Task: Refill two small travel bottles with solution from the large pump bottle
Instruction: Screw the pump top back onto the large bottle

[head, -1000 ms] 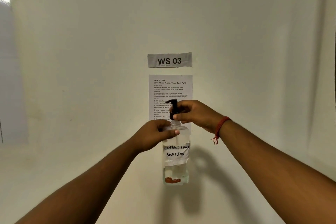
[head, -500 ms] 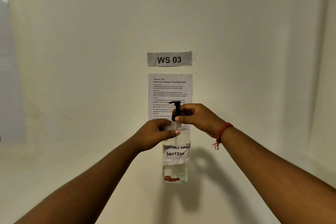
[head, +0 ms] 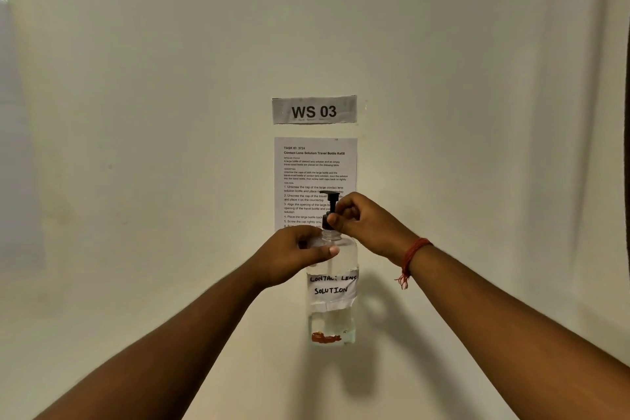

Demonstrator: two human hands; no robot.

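A: What has changed over the last second?

B: The black pump head [head: 330, 210] has been raised off the neck of the large pump bottle [head: 332, 286]; a gap of bare clear neck is now seen below its collar, where the collar was seated before. The bottle itself has been kept in nearly the same spot, below the instruction sheet [head: 315, 174].

A: What is hidden or hard to read?

B: The lower lines of the sheet are covered by the pump head and the hands. The bottle's shoulder is masked by the left hand [head: 293, 257], and the pump collar is partly masked by the right hand [head: 366, 225]. The small print is too fine to be read in full; only the "WS 03" sign [head: 314, 110] above the sheet is plain. The orange mark near the bottle's base cannot be identified. The travel bottles are not seen.

A: And the fingers?

B: The left-hand fingers are wrapped closed around the bottle's shoulder, above the handwritten label [head: 332, 285], with the thumb laid across the front. The right-hand fingers are pinched narrowly on the pump collar. A red thread [head: 414, 252] is worn on the right wrist.
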